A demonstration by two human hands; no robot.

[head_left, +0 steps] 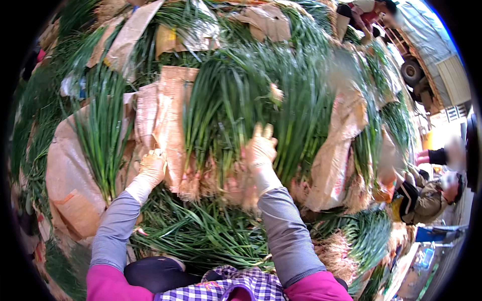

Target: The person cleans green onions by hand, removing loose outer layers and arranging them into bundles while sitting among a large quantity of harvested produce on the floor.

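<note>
Both hands wear pale gloves. My left hand (152, 166) is closed, its fingertips together at the lower edge of a tan woven sack (173, 115); what they pinch, if anything, is too small to name. My right hand (261, 146) reaches over a wide row of green onions (221, 95), its fingers stretched out and apart. The onions lie with reddish-white bulbs and shaggy roots toward me and green leaves pointing away. A loose pale-rooted onion piece (275, 94) shows against the leaves beyond my right hand. Another bunch (100, 135) lies on sacking to the left.
Loose green leaves (201, 233) are heaped in front of my lap. A folded sack (339, 145) and another onion bunch (346, 248) lie to the right. More onions and sacks extend beyond. Other people (427, 198) are at the right, near a truck (427, 60).
</note>
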